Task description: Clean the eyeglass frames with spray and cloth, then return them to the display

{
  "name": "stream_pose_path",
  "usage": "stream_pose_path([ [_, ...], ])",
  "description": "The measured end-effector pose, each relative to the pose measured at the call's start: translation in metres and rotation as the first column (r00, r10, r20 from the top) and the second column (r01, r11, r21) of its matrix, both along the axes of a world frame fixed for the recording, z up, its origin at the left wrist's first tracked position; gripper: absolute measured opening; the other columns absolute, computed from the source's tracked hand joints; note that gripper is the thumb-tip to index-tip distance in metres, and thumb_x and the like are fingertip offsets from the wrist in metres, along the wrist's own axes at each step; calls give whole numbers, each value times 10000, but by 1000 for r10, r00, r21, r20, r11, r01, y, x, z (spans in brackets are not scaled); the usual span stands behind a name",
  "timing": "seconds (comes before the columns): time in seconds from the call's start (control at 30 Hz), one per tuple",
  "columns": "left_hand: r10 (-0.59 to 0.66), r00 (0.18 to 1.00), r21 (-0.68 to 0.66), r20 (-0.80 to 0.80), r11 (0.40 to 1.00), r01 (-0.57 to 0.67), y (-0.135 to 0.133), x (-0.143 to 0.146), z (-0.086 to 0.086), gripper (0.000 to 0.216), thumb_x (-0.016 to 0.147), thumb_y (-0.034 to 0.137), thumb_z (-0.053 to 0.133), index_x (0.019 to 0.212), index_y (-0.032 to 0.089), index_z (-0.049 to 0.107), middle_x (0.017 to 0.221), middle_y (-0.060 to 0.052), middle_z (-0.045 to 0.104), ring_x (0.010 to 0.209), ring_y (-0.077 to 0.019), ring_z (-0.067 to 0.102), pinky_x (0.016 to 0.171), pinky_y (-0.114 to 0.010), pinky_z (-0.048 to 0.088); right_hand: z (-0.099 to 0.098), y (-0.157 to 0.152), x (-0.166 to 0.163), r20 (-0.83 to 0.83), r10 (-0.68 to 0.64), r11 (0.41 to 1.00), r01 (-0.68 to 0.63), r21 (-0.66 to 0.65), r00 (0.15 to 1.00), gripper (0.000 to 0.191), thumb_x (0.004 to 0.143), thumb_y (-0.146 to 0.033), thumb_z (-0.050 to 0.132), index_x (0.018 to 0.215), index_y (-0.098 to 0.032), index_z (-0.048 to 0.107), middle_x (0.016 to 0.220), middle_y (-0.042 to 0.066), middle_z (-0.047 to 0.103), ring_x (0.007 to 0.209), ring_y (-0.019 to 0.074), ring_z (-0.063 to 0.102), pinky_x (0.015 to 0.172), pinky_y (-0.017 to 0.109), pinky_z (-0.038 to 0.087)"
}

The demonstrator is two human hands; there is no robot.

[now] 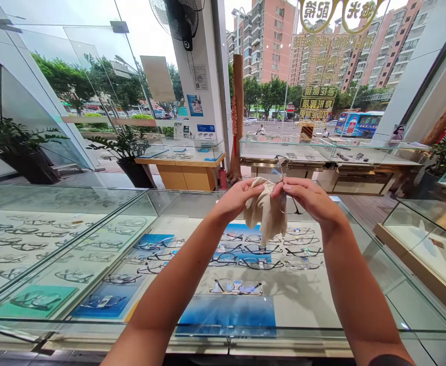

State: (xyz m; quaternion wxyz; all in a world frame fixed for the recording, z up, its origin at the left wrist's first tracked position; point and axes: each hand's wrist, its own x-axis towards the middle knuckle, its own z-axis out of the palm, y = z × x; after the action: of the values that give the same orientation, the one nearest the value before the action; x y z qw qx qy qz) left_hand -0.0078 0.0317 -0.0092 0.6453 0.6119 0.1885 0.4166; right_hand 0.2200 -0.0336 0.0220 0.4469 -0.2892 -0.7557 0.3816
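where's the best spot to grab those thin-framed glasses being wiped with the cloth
Probably by the frame edge near the hinge, coming from the right side, as the right hand does now. The glasses are thin wire with clear lenses, so pinching the rim keeps fingers off the glass. The left hand presses the beige cloth against the other side, above the glass display case.

- Open air above the glass counter top point(363, 264) — room on every side of the left hand point(235, 199) and right hand point(307, 197).
- The glass blocks reach to the displayed spectacles point(261, 262) beneath.
- A second showcase point(36, 239) flanks the left.
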Motion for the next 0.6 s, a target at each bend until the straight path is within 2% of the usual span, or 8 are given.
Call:
stream_pose_path([
  [0.17,31,999,-5,-12,999,-32,-1,-1,1,390,799,468,908,957,151,743,874,-32,714,771,-142,626,732,-270,463,1,1,-2,9,-20,1000,20,12,1000,288,1015,-409,593,932,-231,804,962,36,737,964,213,611,945,360,422],
  [0.37,214,969,-52,124,976,-209,-7,2,7,452,746,455,931,1012,146,736,911,-35,746,815,-156,653,775,-273,485,-2,7,-9,-91,-132,989,137,48,987,299,1021,-387,576,910,-237,810,965,31,761,1001,207,644,1001,359,428],
  [0.47,282,942,-62,183,960,-275,-10,3,8,493,752,461,924,1077,155,715,951,-37,764,836,-161,672,779,-273,502,-8,11,-18,-107,-131,990,136,39,986,297,1007,-371,576,884,-240,812,943,32,773,962,201,659,967,358,457],
  [0.6,346,911,-83,223,938,-336,-12,5,8,482,767,459,910,1074,176,669,876,-3,743,785,-150,673,721,-258,492,-15,15,-31,-70,-105,994,106,19,992,297,993,-391,590,889,-234,820,946,38,776,957,203,664,961,366,471],
])
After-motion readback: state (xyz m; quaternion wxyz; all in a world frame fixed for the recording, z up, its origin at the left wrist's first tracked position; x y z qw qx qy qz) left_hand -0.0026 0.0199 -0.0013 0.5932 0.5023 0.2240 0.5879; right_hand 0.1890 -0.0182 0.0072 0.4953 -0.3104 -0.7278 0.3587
